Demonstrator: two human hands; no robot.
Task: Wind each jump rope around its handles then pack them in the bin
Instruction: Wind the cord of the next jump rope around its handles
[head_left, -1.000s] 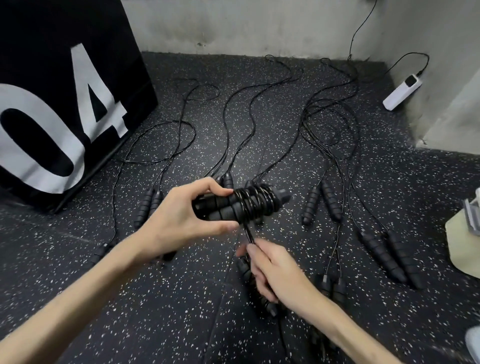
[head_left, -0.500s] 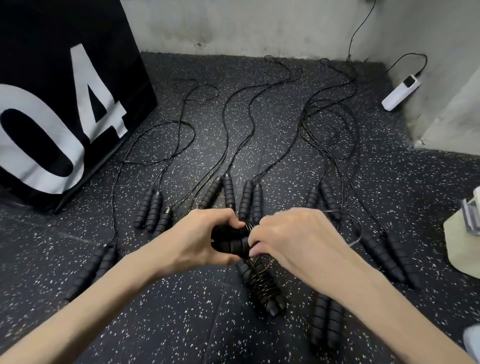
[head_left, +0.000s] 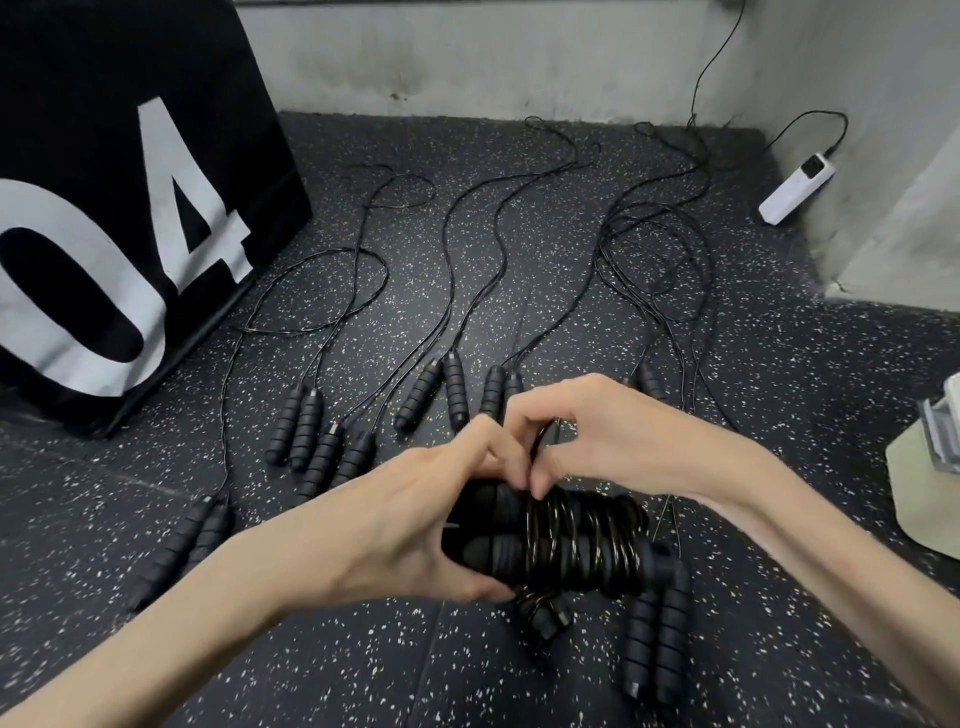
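Step in hand, by judgement: finishing the wind on one rope (head_left: 582, 540), held low centre of the frame above the floor (head_left: 779, 415). Cord coiled many turns round the paired handles (head_left: 498, 535), turns close together over the middle and right part. Left hand (head_left: 415, 525) gripping the handles' left end, fingers curled round them, thumb on the near side. Right hand (head_left: 613, 436) above the bundle, fingers (head_left: 540, 480) bent down and pinched narrow at the top of the coil, apparently on the cord's last loop; exact hold hidden between the two hands. Next move likely calls for tucking or locking the loose end under a turn, keeping tension so the coil does not spring, then carrying the bundle to the bin; no bin identified with certainty in view. Several unwound ropes (head_left: 452, 384) lying across centre and left of the frame. One wound bundle (head_left: 540, 613) on the floor directly below the held one.
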